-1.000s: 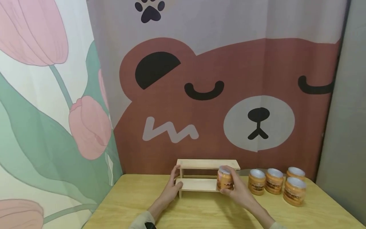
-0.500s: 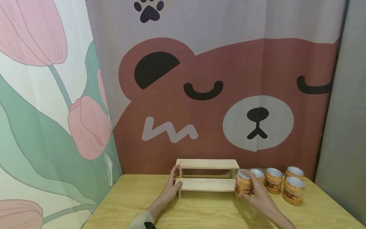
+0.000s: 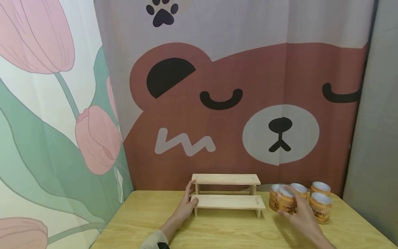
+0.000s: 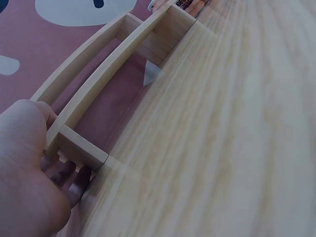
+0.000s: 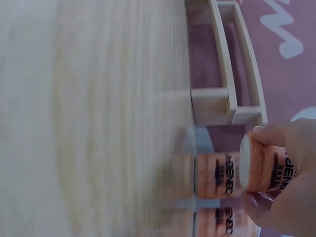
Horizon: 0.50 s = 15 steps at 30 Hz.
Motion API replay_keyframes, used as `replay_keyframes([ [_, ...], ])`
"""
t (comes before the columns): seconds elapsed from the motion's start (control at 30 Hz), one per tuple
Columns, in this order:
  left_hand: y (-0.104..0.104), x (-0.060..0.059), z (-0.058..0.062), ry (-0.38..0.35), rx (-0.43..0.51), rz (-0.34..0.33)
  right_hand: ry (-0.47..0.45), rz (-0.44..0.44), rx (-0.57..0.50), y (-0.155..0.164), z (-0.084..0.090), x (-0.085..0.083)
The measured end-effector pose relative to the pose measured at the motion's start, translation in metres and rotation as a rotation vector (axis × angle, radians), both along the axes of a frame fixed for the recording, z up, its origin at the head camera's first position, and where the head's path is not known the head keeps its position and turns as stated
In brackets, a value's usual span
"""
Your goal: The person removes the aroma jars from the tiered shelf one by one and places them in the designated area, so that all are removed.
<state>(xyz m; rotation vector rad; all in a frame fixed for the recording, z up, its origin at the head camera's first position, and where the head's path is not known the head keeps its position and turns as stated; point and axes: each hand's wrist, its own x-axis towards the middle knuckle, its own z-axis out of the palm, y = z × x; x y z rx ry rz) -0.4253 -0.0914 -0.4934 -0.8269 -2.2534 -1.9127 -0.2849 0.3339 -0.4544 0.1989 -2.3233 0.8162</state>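
Wooden table (image 3: 217,231) before a bear-print curtain (image 3: 248,103): right hand (image 3: 300,212) fingers (image 5: 274,136) curl round an orange jar (image 3: 286,202), which a second ago sat at the lower tier of the two-step wooden shelf (image 3: 228,201) and now is beside the other jars (image 3: 320,205) at the table's right, just clear of the shelf end. Left hand (image 3: 185,207) hasn't moved, fingers (image 4: 74,180) wrapped round the shelf's left end post. Reads as the jar being taken off the shelf back to the group; both tiers bare.
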Motion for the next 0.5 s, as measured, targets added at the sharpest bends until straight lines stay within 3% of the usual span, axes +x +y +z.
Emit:
replay_keyframes([
  [0.23,0.001,0.001,-0.002,-0.009,0.003,-0.012,0.061,-0.037,0.0,0.021,-0.01,-0.004],
  [0.5,0.001,0.002,0.002,-0.025,0.017,-0.002,-0.051,-0.071,-0.017,0.033,-0.011,-0.003],
])
